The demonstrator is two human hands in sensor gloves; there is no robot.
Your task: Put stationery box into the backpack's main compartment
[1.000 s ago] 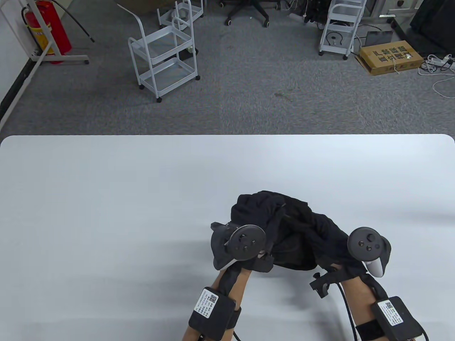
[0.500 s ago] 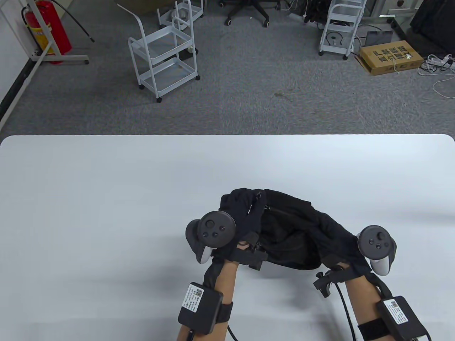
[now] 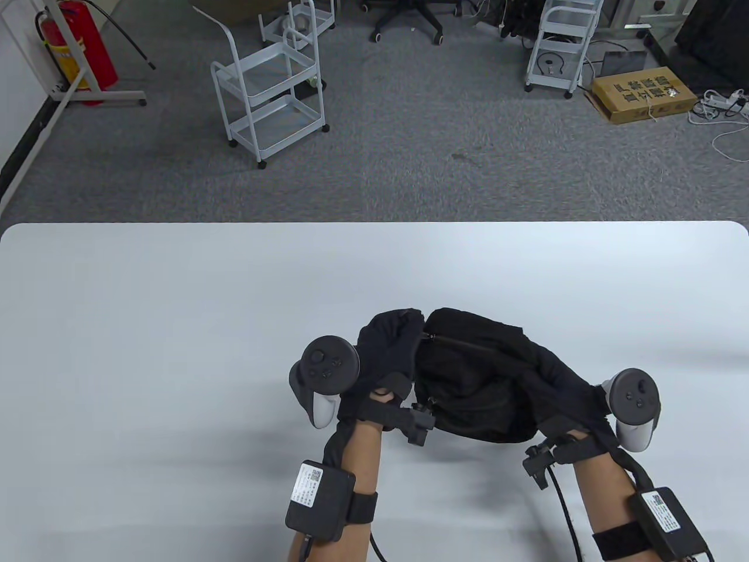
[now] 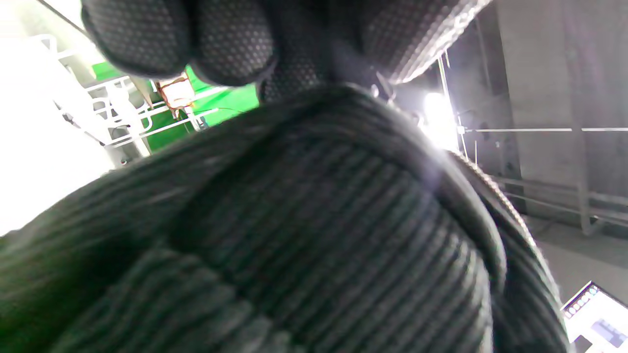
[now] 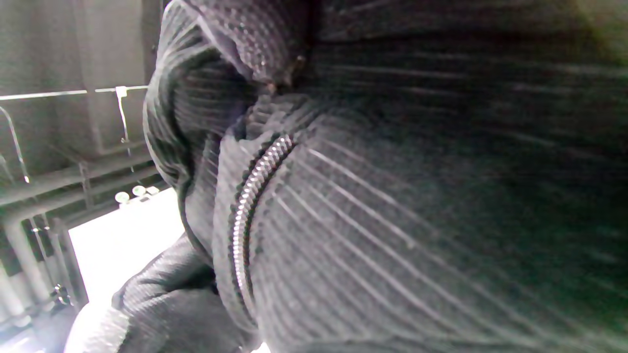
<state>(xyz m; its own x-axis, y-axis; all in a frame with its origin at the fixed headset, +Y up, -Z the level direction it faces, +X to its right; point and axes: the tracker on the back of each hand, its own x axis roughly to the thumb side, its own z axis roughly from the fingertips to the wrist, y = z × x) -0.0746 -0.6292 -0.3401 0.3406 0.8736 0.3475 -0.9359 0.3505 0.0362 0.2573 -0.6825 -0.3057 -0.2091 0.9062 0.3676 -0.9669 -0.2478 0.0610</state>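
A black corduroy backpack (image 3: pixel 468 374) is held between both hands just above the table's (image 3: pixel 175 328) near middle. My left hand (image 3: pixel 386 345) grips its left top edge. My right hand (image 3: pixel 562 398) grips its right side. In the left wrist view my fingertips (image 4: pixel 225 44) curl over the ribbed fabric (image 4: pixel 314 230). The right wrist view shows the ribbed fabric and a zipper (image 5: pixel 255 196) very close. No stationery box shows in any view.
The white table spreads wide to the left, right and far side of the backpack. Beyond its far edge is grey carpet with white trolleys (image 3: pixel 272 93), a cardboard box (image 3: pixel 643 93) and a fire extinguisher (image 3: pixel 79 47).
My left hand has moved left and turned, the tracker swinging from over the bag to its left side. The bag has spread wider and its top has flattened. My right hand has shifted right.
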